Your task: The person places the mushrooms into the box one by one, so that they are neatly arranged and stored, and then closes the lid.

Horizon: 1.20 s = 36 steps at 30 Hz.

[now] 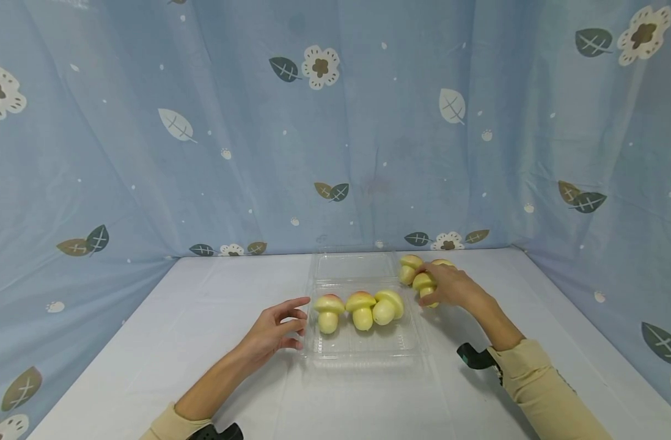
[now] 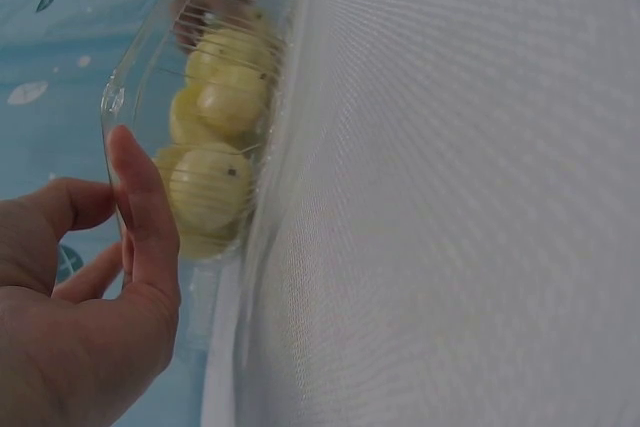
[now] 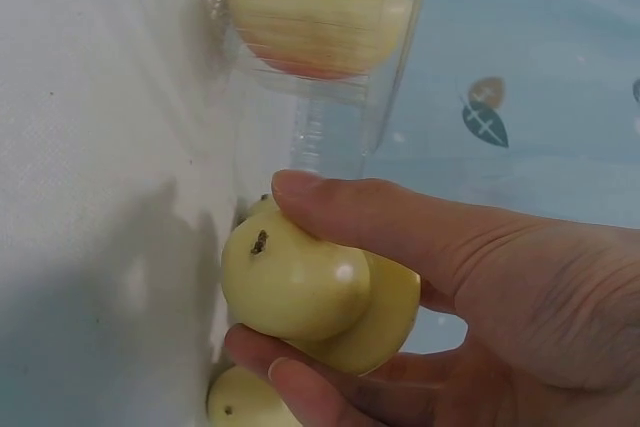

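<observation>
My right hand (image 1: 448,286) grips a yellow mushroom-shaped piece (image 3: 295,277) between thumb and fingers, beside the back right of a clear plastic box (image 1: 363,353). In the right wrist view, a dark speck marks its rounded end. The box lies with its lid folded back, holding three like pieces, among them a red-tinged left one (image 1: 328,313), a middle one (image 1: 362,310) and a tilted right one (image 1: 387,307). At the box's left side is my left hand (image 1: 272,333), its fingers loosely bent near the wall. The left wrist view shows fingertips (image 2: 140,182) against the clear rim.
Another mushroom-shaped piece (image 1: 409,270) lies just left of my right fingers, and part of one more (image 1: 442,263) shows behind that hand. The open lid (image 1: 354,267) reaches toward the blue patterned curtain (image 1: 368,153) behind the white table (image 1: 203,318).
</observation>
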### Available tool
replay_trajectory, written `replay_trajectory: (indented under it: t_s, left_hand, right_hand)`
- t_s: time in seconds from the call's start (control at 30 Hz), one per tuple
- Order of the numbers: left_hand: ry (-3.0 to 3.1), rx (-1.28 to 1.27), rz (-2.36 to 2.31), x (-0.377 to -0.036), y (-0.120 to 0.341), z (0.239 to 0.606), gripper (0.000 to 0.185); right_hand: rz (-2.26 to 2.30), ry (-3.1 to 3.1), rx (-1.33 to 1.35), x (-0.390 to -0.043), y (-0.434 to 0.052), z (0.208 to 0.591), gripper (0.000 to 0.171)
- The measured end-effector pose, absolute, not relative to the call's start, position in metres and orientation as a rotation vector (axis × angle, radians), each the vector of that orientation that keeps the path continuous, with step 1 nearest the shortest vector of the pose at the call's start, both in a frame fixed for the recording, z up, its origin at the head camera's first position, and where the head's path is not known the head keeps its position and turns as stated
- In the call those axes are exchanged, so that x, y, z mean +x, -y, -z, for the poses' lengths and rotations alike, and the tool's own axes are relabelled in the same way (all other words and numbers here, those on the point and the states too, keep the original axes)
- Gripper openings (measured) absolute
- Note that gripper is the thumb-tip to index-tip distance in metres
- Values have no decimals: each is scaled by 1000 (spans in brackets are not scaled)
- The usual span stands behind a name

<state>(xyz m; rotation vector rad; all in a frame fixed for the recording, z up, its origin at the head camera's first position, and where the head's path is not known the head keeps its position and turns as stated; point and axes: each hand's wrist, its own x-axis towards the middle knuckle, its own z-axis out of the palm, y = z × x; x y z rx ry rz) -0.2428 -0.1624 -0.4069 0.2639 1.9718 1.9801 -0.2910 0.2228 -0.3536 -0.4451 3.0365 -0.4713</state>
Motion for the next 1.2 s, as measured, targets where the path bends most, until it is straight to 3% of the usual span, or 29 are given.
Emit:
replay_trajectory:
  t_s: [0.77,1.2]
  left_hand:
    - [-1982,276,-1970,-242,162,407,57]
    - [-1978,278,-1968,-242,163,406,57]
  right_hand:
    - [686,-2945,-418,-291,-233,340,82]
    - [905,-2865,-466,-284,-230,329,74]
